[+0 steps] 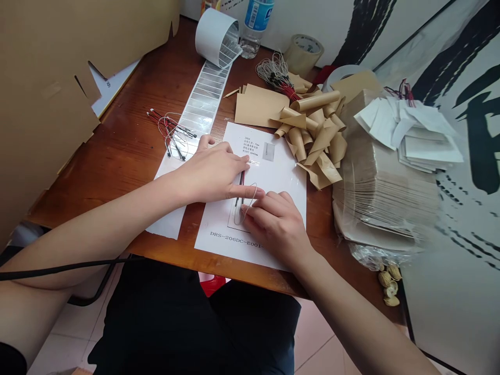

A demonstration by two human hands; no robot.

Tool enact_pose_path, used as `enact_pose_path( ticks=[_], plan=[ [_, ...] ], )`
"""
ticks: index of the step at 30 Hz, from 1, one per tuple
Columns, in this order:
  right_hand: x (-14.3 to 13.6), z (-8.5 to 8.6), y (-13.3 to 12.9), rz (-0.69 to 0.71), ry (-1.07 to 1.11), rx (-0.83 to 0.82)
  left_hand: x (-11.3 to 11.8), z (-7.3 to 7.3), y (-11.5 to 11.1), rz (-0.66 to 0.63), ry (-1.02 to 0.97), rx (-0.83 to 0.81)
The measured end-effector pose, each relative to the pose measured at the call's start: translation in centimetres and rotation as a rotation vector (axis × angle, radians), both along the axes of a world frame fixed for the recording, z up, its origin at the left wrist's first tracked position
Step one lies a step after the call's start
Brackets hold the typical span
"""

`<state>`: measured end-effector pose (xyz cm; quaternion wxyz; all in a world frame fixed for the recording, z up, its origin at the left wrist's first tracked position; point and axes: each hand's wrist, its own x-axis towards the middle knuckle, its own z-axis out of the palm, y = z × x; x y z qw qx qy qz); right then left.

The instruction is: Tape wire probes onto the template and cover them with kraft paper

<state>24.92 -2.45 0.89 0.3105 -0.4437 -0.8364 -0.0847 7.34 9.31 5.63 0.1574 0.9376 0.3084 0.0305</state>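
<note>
Far left, a cardboard sheet (47, 78) leans beside the wooden table (128, 140), and a loose bundle of red and black wires (172, 130) lies just by the strip of clear labels (205, 99) running down from its white roll (214, 34). Now your left hand (213, 172) lies palm down on the printed sheet (281, 177), fingers flat and together, pinning the red and black end of a thin wire (241, 190) to the paper. Just beside it your right hand (275, 221) is curled, fingertips pressed on the wire's pale loop near the sheet's lower middle; whether they pinch it you cannot tell. Further right, curled brown paper scraps (312, 135) pile up, then a stack of brown envelopes (383, 187) topped with white slips (422, 135).
</note>
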Motion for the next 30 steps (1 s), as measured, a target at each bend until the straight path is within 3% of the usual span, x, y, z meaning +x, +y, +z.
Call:
enact_pose_path(
  ticks=[15, 30],
  plan=[
    [-0.34, 0.51, -0.03, -0.016, -0.100, 0.029, 0.07, -0.92, -0.01, 0.008, 0.008, 0.148],
    [-0.28, 0.44, -0.01, -0.001, -0.087, -0.006, 0.33, -0.97, -0.06, 0.036, 0.021, 0.193]
  ],
)
